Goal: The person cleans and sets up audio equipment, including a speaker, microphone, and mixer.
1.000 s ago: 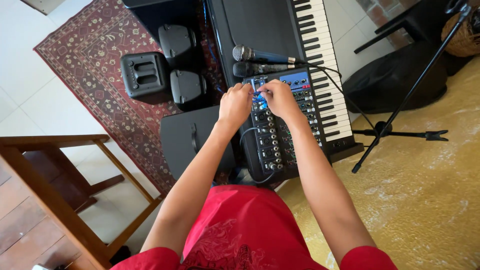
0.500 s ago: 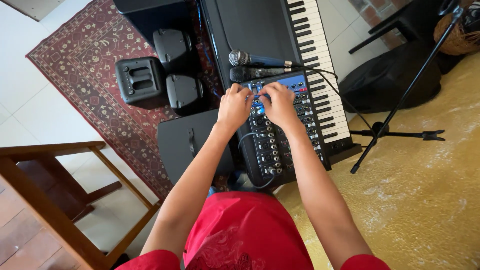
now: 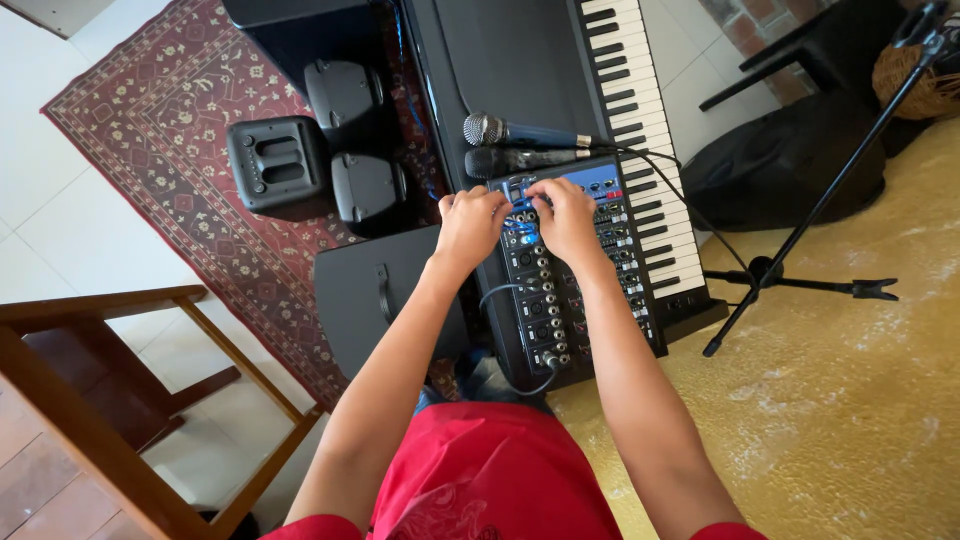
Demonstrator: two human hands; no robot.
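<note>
— Right, head view: both on the mixer (image 3: 575,270), atop the keyboard (image 3: 640,130)?
— Yep. Left hand (image 3: 472,226) curled loose at its left edge; right hand (image 3: 566,216) pinching a top-row knob, fingertips hid.
— Tips?
— Brace left, turn w/ small twists, avoid cable (image 3: 505,300) & mics (image 3: 525,145).

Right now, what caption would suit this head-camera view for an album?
Both hands, left hand and right hand, work the knobs of an audio mixer beside a keyboard and two microphones.
</note>
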